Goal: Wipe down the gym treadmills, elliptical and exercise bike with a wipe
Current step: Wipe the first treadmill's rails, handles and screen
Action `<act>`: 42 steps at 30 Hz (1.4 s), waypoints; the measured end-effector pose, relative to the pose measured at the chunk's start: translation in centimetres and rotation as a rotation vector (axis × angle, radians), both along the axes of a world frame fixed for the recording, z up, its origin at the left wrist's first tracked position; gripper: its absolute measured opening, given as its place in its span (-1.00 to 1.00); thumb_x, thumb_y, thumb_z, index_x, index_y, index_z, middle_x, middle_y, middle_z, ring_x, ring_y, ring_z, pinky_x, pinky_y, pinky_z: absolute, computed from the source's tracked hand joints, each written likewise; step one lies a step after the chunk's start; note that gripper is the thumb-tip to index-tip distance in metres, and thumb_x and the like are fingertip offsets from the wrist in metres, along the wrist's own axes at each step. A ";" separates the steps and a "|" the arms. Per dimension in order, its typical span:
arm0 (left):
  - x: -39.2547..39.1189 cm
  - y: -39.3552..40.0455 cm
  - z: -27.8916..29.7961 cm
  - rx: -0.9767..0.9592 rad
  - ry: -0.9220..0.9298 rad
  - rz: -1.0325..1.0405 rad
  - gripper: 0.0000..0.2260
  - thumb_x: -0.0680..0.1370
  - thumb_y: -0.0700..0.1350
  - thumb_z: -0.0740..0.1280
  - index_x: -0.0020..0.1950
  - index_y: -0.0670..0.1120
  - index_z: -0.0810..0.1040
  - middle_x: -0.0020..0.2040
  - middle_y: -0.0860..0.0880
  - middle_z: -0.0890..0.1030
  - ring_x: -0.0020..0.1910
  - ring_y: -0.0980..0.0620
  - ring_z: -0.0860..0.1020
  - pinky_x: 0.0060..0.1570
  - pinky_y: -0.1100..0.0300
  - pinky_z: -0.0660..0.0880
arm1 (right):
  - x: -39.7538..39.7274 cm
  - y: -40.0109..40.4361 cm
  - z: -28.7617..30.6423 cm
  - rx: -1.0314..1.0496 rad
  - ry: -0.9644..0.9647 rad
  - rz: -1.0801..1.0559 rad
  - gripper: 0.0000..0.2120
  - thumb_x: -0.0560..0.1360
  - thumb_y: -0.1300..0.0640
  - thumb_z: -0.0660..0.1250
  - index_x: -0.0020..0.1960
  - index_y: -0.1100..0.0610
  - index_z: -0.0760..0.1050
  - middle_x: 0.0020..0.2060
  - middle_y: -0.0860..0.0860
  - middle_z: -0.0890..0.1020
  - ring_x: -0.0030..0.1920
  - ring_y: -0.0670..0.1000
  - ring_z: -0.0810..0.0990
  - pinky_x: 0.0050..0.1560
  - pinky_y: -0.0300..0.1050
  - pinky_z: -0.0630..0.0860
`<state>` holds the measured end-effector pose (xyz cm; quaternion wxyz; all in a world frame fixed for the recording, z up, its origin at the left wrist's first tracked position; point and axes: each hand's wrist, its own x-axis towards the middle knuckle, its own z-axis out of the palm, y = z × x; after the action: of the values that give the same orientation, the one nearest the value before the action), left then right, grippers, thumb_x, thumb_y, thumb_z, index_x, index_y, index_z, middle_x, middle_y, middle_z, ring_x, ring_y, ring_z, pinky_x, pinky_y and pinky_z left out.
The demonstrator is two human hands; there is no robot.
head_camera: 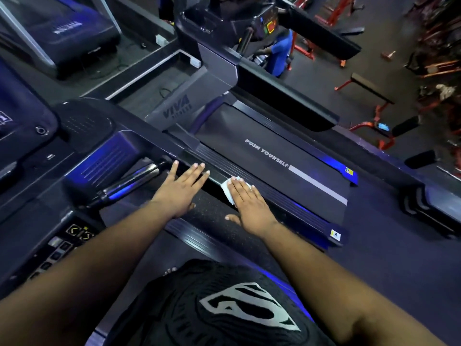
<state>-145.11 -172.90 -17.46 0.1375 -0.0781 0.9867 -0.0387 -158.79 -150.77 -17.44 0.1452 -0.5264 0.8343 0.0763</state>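
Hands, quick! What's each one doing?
Left hand: open, flat on the black rail, holding nothing.
Right hand: open, pressing the white wipe down.

Dark handrail (199,168) of the treadmill carries a white wipe (228,189) near its end, right hand (249,204) pressed flat on top of the wipe. Left hand (182,188) rests flat on the rail just beside it, fingers straight.
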 end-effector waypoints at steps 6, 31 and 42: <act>-0.9 5.7 0.0 0.004 -0.019 0.012 -0.06 0.62 0.17 0.29 0.61 -0.05 -0.41 0.63 -0.11 -0.36 0.63 -0.06 -0.29 0.52 -0.35 -0.24 | -1.1 8.2 -0.6 -0.055 0.026 -0.023 -0.08 0.59 -0.28 0.21 0.65 0.09 -0.25 0.63 -0.01 -0.22 0.63 0.02 -0.24 0.61 0.08 -0.17; -3.4 23.2 -3.1 0.074 0.138 0.154 -0.05 0.60 0.13 0.32 0.63 -0.08 -0.37 0.64 -0.11 -0.36 0.63 -0.08 -0.30 0.52 -0.39 -0.18 | -5.3 23.5 -1.6 0.477 0.746 0.873 -0.46 0.72 0.08 -0.12 0.61 0.29 -0.16 0.62 0.19 -0.18 0.60 0.19 -0.31 0.39 0.44 -0.46; -3.7 23.3 -3.7 0.089 0.150 0.194 -0.03 0.59 0.04 0.34 0.61 -0.05 -0.43 0.63 -0.09 -0.39 0.63 -0.08 -0.32 0.49 -0.44 -0.20 | -6.5 25.1 -0.3 0.347 0.719 0.763 -0.37 0.68 0.01 0.06 0.64 0.25 -0.05 0.63 0.12 -0.12 0.60 0.18 -0.29 0.41 0.47 -0.48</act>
<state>-148.85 -149.61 -21.21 0.0699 -0.1698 0.9827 0.0243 -165.33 -125.68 -17.70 -0.1023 -0.7006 0.5564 0.4349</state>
